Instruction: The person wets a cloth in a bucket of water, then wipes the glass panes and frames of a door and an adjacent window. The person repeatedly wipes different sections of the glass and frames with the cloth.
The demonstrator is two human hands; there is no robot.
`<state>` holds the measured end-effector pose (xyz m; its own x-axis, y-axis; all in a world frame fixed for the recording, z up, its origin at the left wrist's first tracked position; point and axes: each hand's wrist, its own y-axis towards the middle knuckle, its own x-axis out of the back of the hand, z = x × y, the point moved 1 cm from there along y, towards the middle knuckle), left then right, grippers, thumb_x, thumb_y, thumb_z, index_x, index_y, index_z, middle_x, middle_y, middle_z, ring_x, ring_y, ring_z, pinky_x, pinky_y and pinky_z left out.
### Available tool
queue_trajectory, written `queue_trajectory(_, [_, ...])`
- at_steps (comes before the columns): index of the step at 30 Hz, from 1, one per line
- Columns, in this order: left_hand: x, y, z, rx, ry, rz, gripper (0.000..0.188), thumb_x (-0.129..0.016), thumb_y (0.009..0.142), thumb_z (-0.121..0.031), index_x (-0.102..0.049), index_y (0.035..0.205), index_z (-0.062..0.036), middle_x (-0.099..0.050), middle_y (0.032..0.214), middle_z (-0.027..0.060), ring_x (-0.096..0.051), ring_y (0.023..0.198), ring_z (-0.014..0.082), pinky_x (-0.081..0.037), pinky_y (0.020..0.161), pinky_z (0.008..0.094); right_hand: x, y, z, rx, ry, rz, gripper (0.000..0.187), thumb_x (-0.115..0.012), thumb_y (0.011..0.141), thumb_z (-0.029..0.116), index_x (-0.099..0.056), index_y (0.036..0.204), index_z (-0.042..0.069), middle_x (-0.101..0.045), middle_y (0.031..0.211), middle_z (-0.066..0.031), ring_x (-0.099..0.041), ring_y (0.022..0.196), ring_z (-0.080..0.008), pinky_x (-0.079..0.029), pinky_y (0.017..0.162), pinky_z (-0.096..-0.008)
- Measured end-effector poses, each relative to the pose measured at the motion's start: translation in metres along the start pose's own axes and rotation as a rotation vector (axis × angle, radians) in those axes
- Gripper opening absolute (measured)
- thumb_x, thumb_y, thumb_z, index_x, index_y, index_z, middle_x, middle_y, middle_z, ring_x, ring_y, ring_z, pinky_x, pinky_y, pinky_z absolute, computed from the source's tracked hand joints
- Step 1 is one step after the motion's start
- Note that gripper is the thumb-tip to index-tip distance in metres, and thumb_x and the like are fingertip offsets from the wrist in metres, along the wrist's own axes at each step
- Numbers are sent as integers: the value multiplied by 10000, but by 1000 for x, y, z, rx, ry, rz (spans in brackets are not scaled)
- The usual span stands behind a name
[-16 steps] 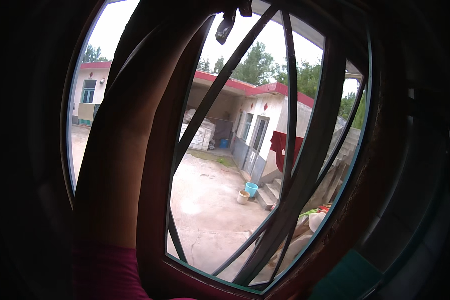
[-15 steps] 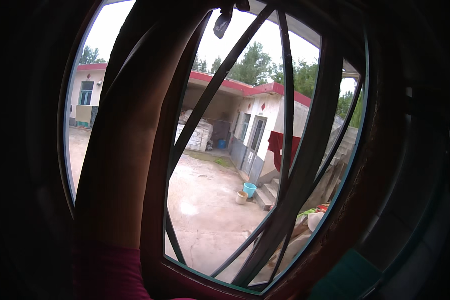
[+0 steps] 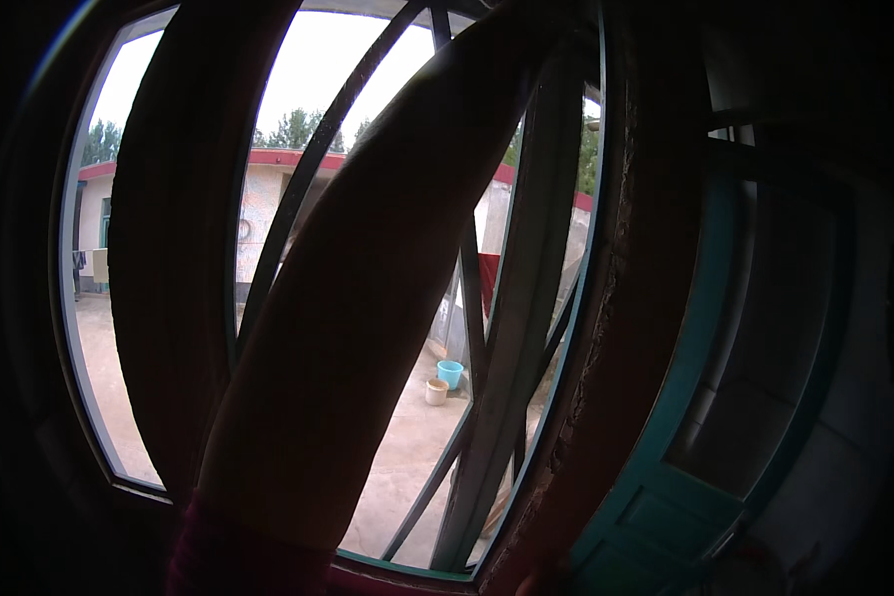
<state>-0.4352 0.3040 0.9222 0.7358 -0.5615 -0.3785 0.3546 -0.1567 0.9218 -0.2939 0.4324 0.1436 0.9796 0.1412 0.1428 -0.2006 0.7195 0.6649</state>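
My left forearm, in a maroon sleeve (image 3: pixel 253 541), reaches up across a window with dark diagonal bars (image 3: pixel 472 298). My left hand (image 3: pixel 556 25) is at the top edge of the view, against the upper right part of the window frame (image 3: pixel 641 248). It is in deep shadow, so its fingers and anything in them cannot be made out. My right hand is not in view.
A green door (image 3: pixel 656 497) with a pane stands to the right of the window. Through the glass show a yard (image 3: pixel 397 507), a blue bucket (image 3: pixel 450 373), a cream bucket (image 3: pixel 436 391) and a low building with a red roof edge (image 3: pixel 278 157).
My left arm has swung rightward across the window. The view has turned right, bringing more of the green door in. A small dark limp thing that hung by my hand no longer shows.
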Motion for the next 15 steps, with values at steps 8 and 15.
queue_trajectory(8, [46, -53, -25, -105, -492, 38, 270, -676, 911, -221, -714, 1161, -127, -719, 1174, 103, -633, 1168, 247, -465, 1030, 387, 4, 19, -37, 224, 37, 266, 710, -375, 1068, 517, -477, 1437, -81, -595, 1326, -312, -599, 1194, -458, -482, 1005, -494])
queue_trajectory(15, [128, -264, 16, -609, -832, 222, 438, -780, 861, -313, -662, 1263, -184, -665, 1249, 87, -644, 1164, 260, -555, 964, 413, 4, 23, -48, 100, 169, 162, 728, -429, 1066, 497, -430, 1455, -118, -539, 1391, -325, -554, 1260, -452, -448, 1050, -489])
